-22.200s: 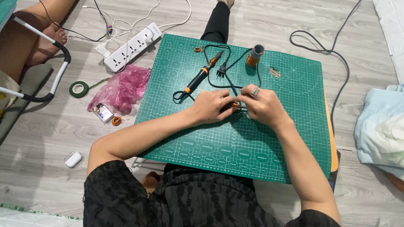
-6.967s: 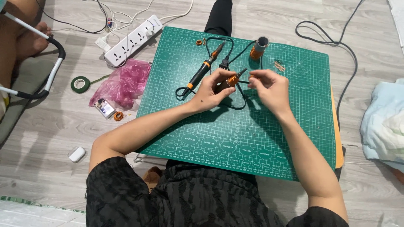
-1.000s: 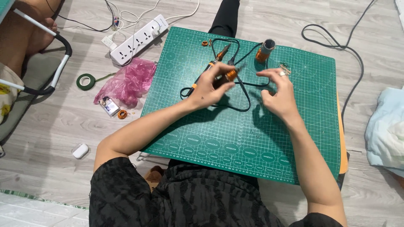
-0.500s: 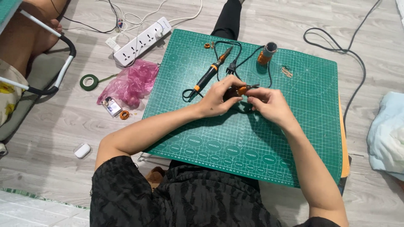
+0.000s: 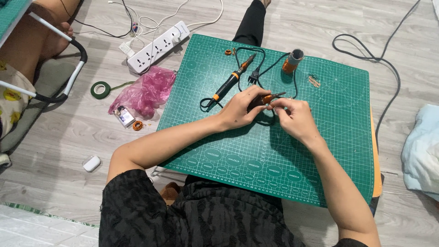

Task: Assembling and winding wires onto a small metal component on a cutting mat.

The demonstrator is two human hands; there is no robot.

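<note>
both hands (image 5: 270,112) now meet again — grips pinch small pliers (image 5: 267,98), held piece hidden.

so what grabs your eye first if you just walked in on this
The big green cutting mat on the wood floor, with the left hand and right hand meeting mid-mat over small orange-handled pliers. Behind them lies a black-and-orange soldering iron; a pink plastic bag sits left of the mat.

A single head-worn camera looks steeply down from above the seated person, facing forward over their arms onto the green cutting mat (image 5: 320,151) on the floor (image 5: 68,132). It sits fairly near, with no second view.
</note>
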